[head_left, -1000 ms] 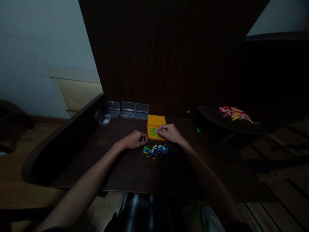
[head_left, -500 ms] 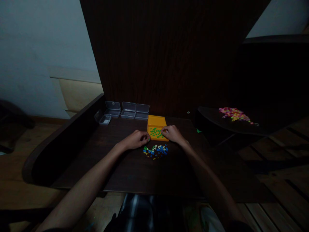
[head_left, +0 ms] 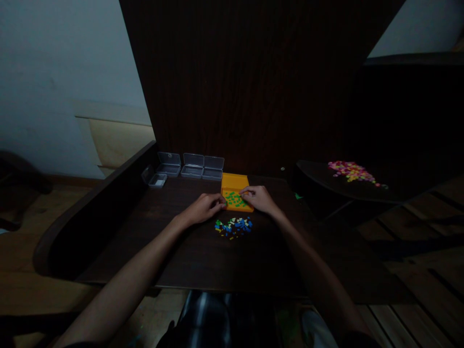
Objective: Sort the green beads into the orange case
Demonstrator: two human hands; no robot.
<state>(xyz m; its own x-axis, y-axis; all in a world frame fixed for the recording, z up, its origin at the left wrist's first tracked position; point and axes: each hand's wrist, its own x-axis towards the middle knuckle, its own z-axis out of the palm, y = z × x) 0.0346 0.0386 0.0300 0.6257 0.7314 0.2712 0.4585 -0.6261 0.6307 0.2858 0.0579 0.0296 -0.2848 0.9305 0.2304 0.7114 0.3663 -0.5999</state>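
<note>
An open orange box (head_left: 232, 182) lies on the dark table (head_left: 203, 251), its tray holding several small green pieces (head_left: 235, 199). My left hand (head_left: 203, 209) has its fingers curled against the tray's left edge. My right hand (head_left: 259, 199) is curled too, with its fingertips on the tray's right edge. Both hands grip the box from either side. Just in front of the box, between my wrists, sits a small pile of blue, green, yellow and white pieces (head_left: 234, 226).
Three clear plastic boxes (head_left: 192, 165) stand open along the table's back edge, with a fourth small one (head_left: 157, 179) to their left. A dark raised surface on the right holds a heap of pink and yellow pieces (head_left: 350, 170). A dark wooden panel rises behind the table.
My right hand has slid from over the green pieces to the box's right edge. My left hand has reached forward to the box's left edge.
</note>
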